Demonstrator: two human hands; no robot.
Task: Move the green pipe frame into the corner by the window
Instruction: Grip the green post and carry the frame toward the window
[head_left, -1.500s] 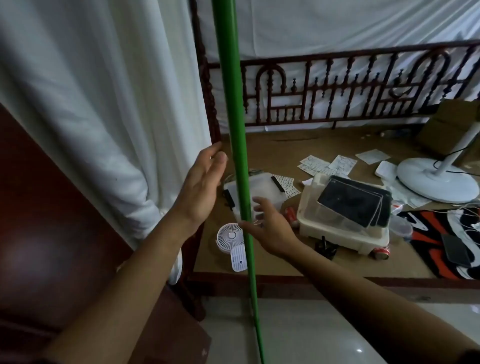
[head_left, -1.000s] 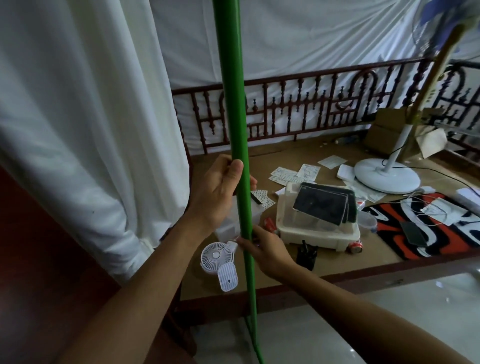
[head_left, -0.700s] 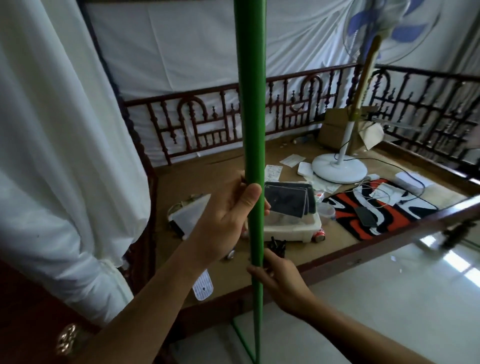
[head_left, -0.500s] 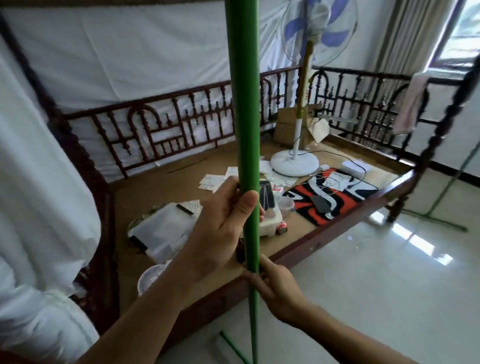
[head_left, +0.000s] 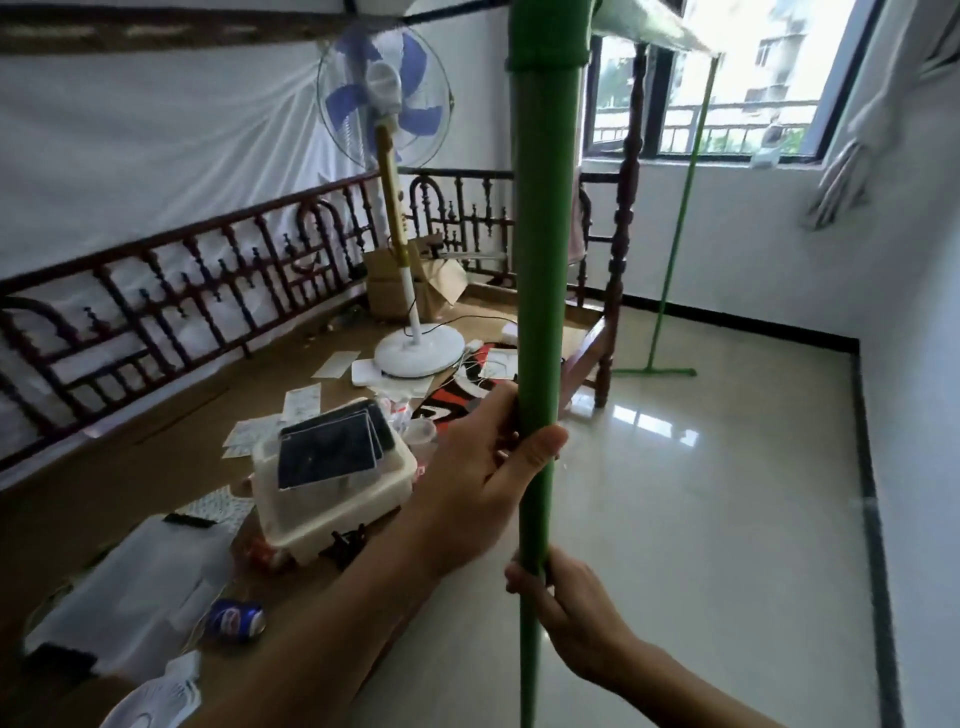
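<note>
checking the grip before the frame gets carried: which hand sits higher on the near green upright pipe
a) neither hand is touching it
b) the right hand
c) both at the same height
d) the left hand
d: the left hand wraps the near green upright pipe about halfway up the picture, thumb across its front, while the right hand grips the same pipe further down.

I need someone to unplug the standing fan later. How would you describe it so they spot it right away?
Look at the wooden bed platform with the dark carved railing, along the sheet-draped wall. Toward its far end, in front of an open cardboard box, stands the fan. It is the only tall thing on the platform: round white base, yellowish pole, blue blades in a wire cage.
</note>
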